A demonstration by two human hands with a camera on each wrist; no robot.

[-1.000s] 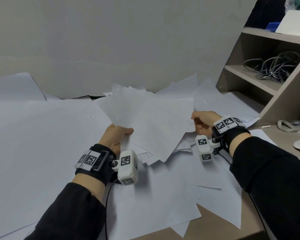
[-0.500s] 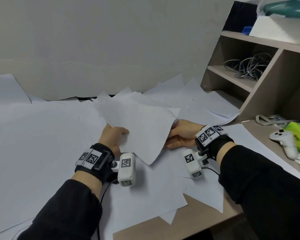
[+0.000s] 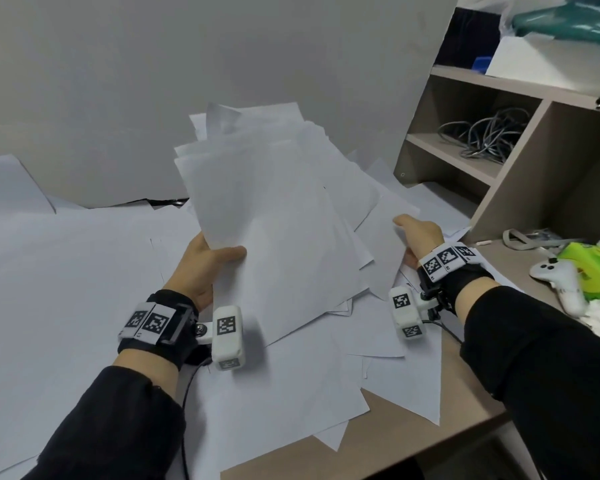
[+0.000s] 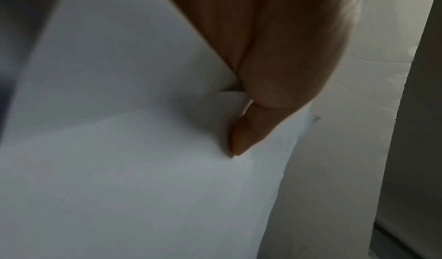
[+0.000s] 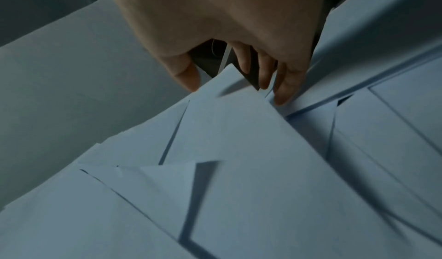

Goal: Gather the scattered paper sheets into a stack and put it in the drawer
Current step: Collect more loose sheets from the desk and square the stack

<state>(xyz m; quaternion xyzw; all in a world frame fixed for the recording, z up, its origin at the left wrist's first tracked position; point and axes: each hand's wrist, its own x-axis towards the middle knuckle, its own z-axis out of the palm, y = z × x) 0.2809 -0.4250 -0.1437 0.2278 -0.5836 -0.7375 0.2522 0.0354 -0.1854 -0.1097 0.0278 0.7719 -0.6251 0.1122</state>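
A loose bundle of white paper sheets (image 3: 274, 220) is raised off the table and tilted up toward the wall, its edges fanned and uneven. My left hand (image 3: 215, 261) grips its lower left edge, thumb on top; the left wrist view shows that thumb (image 4: 241, 142) pressed into the paper (image 4: 119, 168). My right hand (image 3: 418, 237) holds the bundle's right side, thumb over a sheet and fingers hidden behind it. In the right wrist view its fingers (image 5: 287, 91) are tucked between overlapping sheets (image 5: 239, 149). More sheets (image 3: 326, 382) lie scattered below. No drawer is in view.
Large white sheets cover the table's left part (image 3: 66, 289). A beige shelf unit (image 3: 520, 188) with coiled cables (image 3: 482, 136) stands at the right. A white game controller (image 3: 558, 278) and a green packet (image 3: 593, 268) lie beside it. The table's front edge (image 3: 430, 441) runs below.
The bundle has risen from lying low on the table to standing tilted up. My right hand came out from under it and moved to its right side. The left hand kept its grip.
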